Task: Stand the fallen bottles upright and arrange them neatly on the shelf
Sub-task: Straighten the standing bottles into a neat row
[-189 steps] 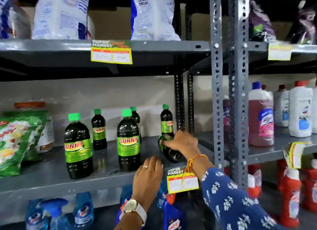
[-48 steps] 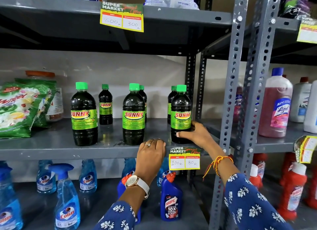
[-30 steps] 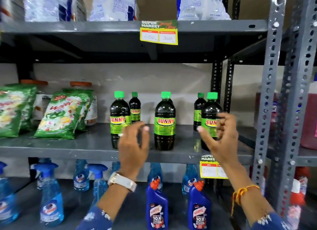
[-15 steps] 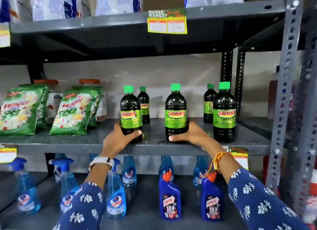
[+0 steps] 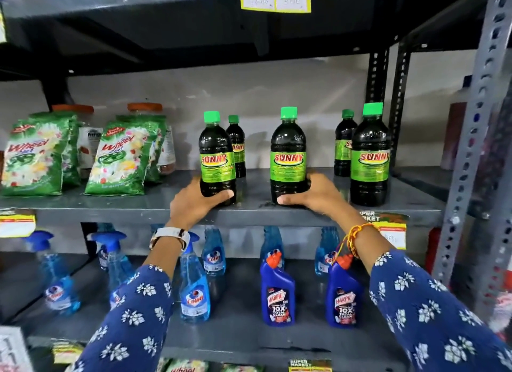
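Observation:
Three big dark Sunny bottles with green caps stand upright in a front row on the grey middle shelf point(image 5: 110, 205): the left bottle point(image 5: 217, 155), the middle bottle point(image 5: 288, 155) and the right bottle point(image 5: 370, 155). Two smaller Sunny bottles stand behind them, one point(image 5: 238, 147) at the left and one point(image 5: 342, 144) at the right. My left hand point(image 5: 194, 202) wraps the base of the left bottle. My right hand point(image 5: 315, 194) wraps the base of the middle bottle. No bottle lies on its side.
Green Wheel detergent packs point(image 5: 122, 161) and orange-lidded jars point(image 5: 144, 108) fill the shelf's left part. Blue Colin spray bottles point(image 5: 194, 288) and Harpic bottles point(image 5: 278, 294) stand on the shelf below. A perforated grey upright point(image 5: 471, 150) rises at the right, with price tags point(image 5: 392, 227) on shelf edges.
The bottle that lay on its side now stands at the right of the row. Both hands left the shelf edge and closed on the left and middle bottles' bases; the view shifted left.

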Tool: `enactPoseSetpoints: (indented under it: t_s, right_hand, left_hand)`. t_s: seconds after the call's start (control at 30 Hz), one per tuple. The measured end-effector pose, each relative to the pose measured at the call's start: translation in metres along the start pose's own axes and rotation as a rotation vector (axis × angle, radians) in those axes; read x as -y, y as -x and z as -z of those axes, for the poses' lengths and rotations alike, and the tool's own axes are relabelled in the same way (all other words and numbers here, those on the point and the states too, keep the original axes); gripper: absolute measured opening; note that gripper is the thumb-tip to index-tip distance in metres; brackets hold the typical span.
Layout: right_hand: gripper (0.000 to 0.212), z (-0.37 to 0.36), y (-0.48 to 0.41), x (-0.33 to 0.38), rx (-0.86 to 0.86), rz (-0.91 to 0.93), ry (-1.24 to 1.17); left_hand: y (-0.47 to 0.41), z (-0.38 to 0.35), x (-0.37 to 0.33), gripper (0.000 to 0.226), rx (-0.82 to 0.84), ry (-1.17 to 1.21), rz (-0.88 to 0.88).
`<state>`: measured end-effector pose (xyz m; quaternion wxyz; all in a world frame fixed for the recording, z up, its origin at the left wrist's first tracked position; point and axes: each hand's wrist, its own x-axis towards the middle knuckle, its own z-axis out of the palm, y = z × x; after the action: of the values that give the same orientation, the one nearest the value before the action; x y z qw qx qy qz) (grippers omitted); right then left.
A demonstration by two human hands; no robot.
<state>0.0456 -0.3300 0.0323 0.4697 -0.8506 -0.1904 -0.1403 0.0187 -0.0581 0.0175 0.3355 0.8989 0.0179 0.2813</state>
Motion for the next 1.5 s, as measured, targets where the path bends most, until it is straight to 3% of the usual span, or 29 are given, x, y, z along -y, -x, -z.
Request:
enactPoseSetpoints:
  t_s: [0.13,0.3,0.47,0.63,0.7,0.8,0.9,0.93,1.0,1.1,1.27,1.4,1.5]
  right_hand:
    - [0.063,0.001,0.0,-0.001,0.008,0.001,0.007]
    - [0.063,0.002,-0.002,-0.002,0.015,0.003,0.01]
    - [0.061,0.002,-0.002,0.0,0.015,0.001,0.016]
    - [0.062,0.004,0.002,0.004,0.058,0.015,0.019]
    - [0.074,0.007,0.009,0.009,0.09,0.041,0.052]
    - [0.1,0.022,0.038,0.006,-0.112,0.196,0.09]
    - [0.08,0.06,0.066,-0.006,-0.462,0.486,0.081]
    - [0.076,0.077,0.069,-0.014,-0.568,0.539,0.053]
    - [0.08,0.107,0.066,-0.026,-0.644,0.472,-0.098]
    - [0.098,0.132,0.048,-0.045,-0.498,0.15,-0.245]
    - [0.068,0.138,0.028,-0.075,-0.187,-0.048,-0.316]
    - [0.055,0.142,0.027,-0.076,0.057,-0.06,-0.255]
    - [0.045,0.14,0.024,-0.079,0.061,-0.052,-0.24]
  left_hand:
    - [0.003,0.0,-0.001,0.085,-0.01,-0.012,0.031]
    - [0.0,-0.003,0.002,0.066,-0.041,-0.038,0.011]
    - [-0.001,-0.005,0.002,0.065,-0.065,-0.072,-0.007]
    - [0.003,-0.006,0.003,0.085,-0.061,-0.132,0.001]
    - [0.004,-0.006,-0.001,0.1,-0.063,-0.12,0.035]
    - [0.014,-0.003,-0.006,0.107,-0.22,0.146,-0.002]
    - [0.045,-0.01,-0.01,0.094,-0.558,0.352,-0.189]
    - [0.055,-0.015,-0.017,0.089,-0.602,0.382,-0.26]
    - [0.066,-0.03,-0.04,0.087,-0.509,0.441,-0.335]
    - [0.056,-0.058,-0.091,0.102,-0.286,0.405,-0.329]
    - [0.021,-0.091,-0.121,0.119,-0.126,0.442,-0.133]
    - [0.014,-0.105,-0.11,0.099,-0.031,0.296,-0.038]
    - [0.01,-0.105,-0.105,0.082,0.007,0.238,-0.089]
